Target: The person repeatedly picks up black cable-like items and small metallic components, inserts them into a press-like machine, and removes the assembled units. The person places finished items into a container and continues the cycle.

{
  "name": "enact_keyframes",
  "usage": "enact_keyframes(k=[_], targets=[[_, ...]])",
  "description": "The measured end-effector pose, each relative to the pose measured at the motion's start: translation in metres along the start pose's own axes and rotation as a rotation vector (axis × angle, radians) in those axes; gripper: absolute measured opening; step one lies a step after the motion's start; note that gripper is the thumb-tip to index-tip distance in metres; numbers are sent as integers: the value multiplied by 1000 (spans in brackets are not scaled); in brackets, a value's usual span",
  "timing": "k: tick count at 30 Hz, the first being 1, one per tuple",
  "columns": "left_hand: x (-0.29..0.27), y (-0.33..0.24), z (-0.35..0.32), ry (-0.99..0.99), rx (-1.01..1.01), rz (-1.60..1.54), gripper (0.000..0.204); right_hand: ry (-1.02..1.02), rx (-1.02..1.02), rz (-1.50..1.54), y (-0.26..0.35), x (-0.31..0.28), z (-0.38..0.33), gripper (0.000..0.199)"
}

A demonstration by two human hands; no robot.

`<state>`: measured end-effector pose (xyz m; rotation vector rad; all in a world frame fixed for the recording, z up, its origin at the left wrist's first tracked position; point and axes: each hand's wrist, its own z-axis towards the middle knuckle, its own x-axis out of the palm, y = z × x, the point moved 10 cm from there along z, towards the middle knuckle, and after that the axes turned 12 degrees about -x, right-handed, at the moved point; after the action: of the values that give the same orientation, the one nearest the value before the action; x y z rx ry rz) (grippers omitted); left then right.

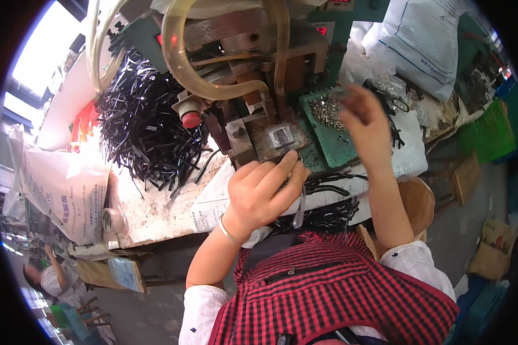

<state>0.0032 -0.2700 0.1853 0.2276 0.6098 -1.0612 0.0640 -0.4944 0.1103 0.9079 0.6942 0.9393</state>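
pinching the strip just beside the die, the left hand could skew it if those fingers slip, while the right hand, loosely curled, its hold too blurred to tell, could scatter the metal bits by brushing them.

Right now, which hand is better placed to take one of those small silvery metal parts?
Probably your right hand: it is close to the heap of small silvery metal parts on the flat green tray. Your left hand is farther off, near the brown-stained metal plate.
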Motion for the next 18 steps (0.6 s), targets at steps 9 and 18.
enact_keyframes(k=[9,18], targets=[[5,7,-9,-89,22,-19,22,188,-98,-522,-52,-40,-46,21],[-51,34,-58,-42,-401,43,28,270,-200,-1052,-51,-17,-44,8]])
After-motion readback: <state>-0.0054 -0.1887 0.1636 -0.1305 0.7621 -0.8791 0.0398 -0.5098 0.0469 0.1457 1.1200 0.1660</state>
